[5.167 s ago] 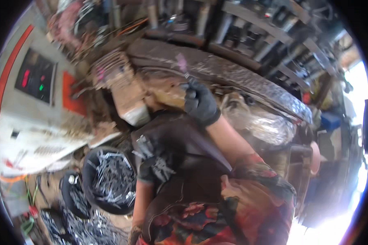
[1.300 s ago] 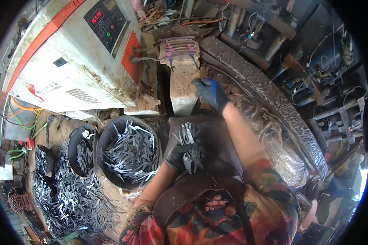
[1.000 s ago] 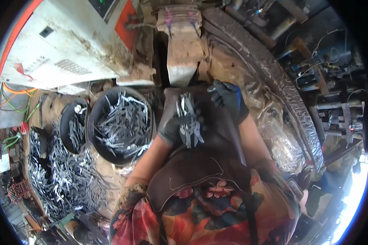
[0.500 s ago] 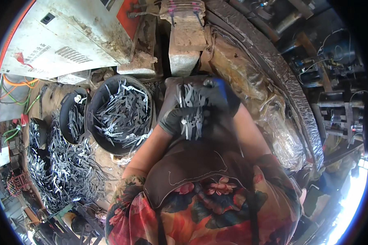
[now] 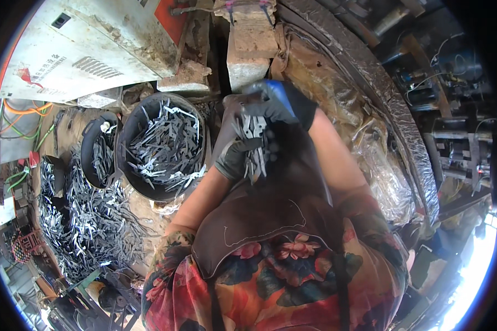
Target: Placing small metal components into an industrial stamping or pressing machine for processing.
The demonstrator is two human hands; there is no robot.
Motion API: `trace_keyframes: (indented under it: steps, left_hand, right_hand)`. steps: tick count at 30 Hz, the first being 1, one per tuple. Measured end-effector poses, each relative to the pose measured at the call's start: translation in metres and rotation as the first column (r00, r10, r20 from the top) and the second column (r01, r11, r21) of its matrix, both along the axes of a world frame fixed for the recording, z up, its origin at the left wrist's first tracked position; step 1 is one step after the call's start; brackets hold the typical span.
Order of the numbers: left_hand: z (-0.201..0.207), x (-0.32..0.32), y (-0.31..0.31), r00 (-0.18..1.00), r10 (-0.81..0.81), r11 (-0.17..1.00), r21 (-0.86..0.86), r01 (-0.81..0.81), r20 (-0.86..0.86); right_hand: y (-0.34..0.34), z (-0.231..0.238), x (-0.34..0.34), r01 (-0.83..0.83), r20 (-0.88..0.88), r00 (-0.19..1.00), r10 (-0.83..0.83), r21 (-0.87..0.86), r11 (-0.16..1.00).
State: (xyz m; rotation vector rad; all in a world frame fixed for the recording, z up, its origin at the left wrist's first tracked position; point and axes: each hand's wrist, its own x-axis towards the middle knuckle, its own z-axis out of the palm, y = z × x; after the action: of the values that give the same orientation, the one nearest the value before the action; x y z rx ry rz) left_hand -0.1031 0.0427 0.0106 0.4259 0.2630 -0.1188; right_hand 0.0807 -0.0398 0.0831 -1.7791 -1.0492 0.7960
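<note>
A bundle of flat, elongated grey metal pieces (image 5: pixel 254 129) stands out over my brown apron (image 5: pixel 265 212), in front of my body. My left hand (image 5: pixel 234 158), in a dark glove, is closed round the left side of the bundle, its fingers across the pieces. At the bundle's far end is my right hand (image 5: pixel 281 103), in a dark glove with a blue patch. Its fingers curl over the upper ends of the pieces, and the fingertips are partly blurred. Just left of my left forearm, a round dark tub (image 5: pixel 128 165) holds many similar metal pieces (image 5: pixel 168 140).
A smaller dark container (image 5: pixel 87 157) stands left of the tub. Beside it spreads a big heap of metal pieces (image 5: pixel 94 226). A white cabinet (image 5: pixel 94 49) rises at the far left, near brick blocks (image 5: pixel 251 52). Crumpled plastic sheeting (image 5: pixel 378 176) lies on the right.
My right hand has moved up and to the left, to the far end of the bundle. The bundle looks narrower now, and my left hand still grips it.
</note>
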Motion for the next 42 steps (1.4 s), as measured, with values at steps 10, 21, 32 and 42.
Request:
trace_keyframes:
  steps: [10,21,32,42]
  left_hand:
    - [-0.011,0.016,0.018,0.956,0.287,0.957,-0.074,-0.282,0.070]
    - [-0.036,0.020,0.044,0.975,0.215,0.930,-0.317,-0.187,0.055]
    - [-0.037,0.016,0.045,0.973,0.225,0.942,-0.266,-0.203,0.052]
    - [-0.042,0.014,0.046,0.975,0.213,0.939,-0.290,-0.185,0.066]
  right_hand:
    - [-0.048,-0.006,-0.058,0.101,0.224,0.972,-0.070,-0.129,0.986]
    - [0.023,-0.027,0.003,0.547,-0.597,0.638,-0.487,-0.095,0.832]
    - [0.097,-0.052,0.068,0.662,-0.834,0.445,-0.327,0.060,0.747]
    - [0.134,-0.060,0.077,0.650,-0.947,0.268,-0.175,0.043,0.759]
